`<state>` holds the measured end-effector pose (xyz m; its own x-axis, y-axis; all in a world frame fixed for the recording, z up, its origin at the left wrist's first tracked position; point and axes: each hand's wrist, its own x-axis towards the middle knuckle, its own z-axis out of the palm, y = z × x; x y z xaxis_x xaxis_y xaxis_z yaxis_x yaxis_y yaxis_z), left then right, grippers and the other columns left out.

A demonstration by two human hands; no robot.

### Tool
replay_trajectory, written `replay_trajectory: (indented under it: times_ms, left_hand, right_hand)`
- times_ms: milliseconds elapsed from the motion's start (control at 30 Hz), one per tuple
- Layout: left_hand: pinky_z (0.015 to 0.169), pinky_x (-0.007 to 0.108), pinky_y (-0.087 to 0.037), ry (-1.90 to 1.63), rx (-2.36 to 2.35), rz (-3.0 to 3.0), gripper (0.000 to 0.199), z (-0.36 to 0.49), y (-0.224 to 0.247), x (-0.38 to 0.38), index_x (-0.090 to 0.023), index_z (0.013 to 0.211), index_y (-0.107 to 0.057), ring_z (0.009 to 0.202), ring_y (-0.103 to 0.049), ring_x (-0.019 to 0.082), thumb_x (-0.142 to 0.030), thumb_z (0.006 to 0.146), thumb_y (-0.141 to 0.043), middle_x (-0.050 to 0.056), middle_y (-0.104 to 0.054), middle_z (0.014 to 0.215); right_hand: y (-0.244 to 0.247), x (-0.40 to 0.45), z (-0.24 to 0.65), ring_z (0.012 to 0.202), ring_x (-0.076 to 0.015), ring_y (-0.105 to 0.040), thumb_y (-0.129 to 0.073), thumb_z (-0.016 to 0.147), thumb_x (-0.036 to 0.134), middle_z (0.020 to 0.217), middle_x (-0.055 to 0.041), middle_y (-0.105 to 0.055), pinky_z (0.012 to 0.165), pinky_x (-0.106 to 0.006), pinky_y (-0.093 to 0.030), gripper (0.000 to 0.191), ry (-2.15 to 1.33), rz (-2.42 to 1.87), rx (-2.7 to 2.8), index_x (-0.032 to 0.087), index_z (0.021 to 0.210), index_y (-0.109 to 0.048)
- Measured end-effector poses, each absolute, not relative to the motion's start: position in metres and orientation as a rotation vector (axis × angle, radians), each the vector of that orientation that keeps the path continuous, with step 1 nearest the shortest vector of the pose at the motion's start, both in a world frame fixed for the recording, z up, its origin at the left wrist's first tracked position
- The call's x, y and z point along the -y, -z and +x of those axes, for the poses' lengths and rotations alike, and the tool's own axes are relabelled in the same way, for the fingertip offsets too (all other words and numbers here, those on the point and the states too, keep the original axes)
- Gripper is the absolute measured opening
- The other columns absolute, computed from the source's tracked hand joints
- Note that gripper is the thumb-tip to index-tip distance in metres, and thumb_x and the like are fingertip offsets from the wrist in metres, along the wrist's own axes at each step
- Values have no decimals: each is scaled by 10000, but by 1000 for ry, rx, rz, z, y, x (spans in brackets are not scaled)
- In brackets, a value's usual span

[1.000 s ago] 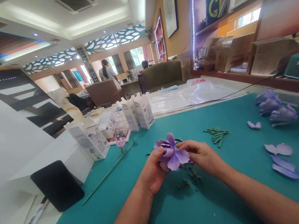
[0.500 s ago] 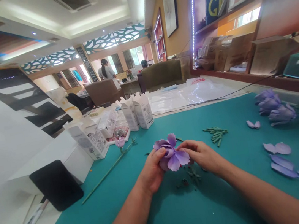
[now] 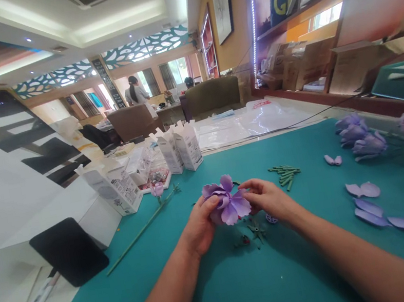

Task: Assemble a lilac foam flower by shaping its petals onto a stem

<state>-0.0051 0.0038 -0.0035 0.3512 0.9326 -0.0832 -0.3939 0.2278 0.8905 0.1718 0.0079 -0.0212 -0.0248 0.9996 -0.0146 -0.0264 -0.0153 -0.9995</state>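
Note:
I hold a purple artificial flower head (image 3: 227, 203) just above the teal mat (image 3: 280, 283), between both hands. My left hand (image 3: 199, 227) cups its left side with the thumb on the petals. My right hand (image 3: 269, 199) pinches its right edge with the fingertips. Small dark green sepal pieces (image 3: 254, 230) and a tiny purple part (image 3: 271, 219) lie on the mat right under my hands.
A long green stem with a bud (image 3: 148, 222) lies to the left. Short green stem pieces (image 3: 285, 174) sit behind my right hand. Loose purple petals (image 3: 376, 206) and finished flowers (image 3: 359, 136) lie at the right. White cartons (image 3: 178, 147) and a black pad (image 3: 69, 251) stand at the left.
My view has shifted slightly, so everything sits a little lower and further left. Both hands keep hold of the flower; the small purple part under my right hand has come into sight.

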Motion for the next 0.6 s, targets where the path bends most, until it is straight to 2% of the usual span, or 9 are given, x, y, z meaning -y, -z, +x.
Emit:
replay_trajectory:
  times_ms: [100,233,367,600]
  left_hand:
    - [714,252,-457,-1064,-723,907,416,-5,3,-5,-156,976,-660,811,-608,168,-338,619,-771,53,-688,908]
    - [687,237,-464,-1071,-730,887,397,-5,2,-4,-152,956,-659,769,-609,145,-309,613,-781,42,-689,890]
    - [684,236,-467,-1082,-726,893,415,-5,3,-5,-145,960,-659,773,-612,147,-311,604,-792,49,-690,897]
    - [674,241,-456,-1069,-759,921,421,-6,4,-7,-138,945,-661,751,-610,152,-330,595,-795,57,-689,873]
  right_hand:
    - [20,-9,175,460,-124,-552,-688,585,395,506,39,-576,464,-253,-442,271,-1220,-1219,1151,194,692,-541]
    - [16,-7,178,443,-100,-519,-706,574,430,511,41,-568,460,-241,-426,302,-1166,-1225,1129,189,626,-533]
    - [11,-5,179,442,-75,-458,-707,589,458,510,47,-536,444,-220,-377,317,-1118,-1195,1150,179,598,-556]
    - [7,-3,180,456,-81,-435,-705,602,464,499,53,-506,443,-219,-337,317,-1081,-1173,1164,182,602,-560]
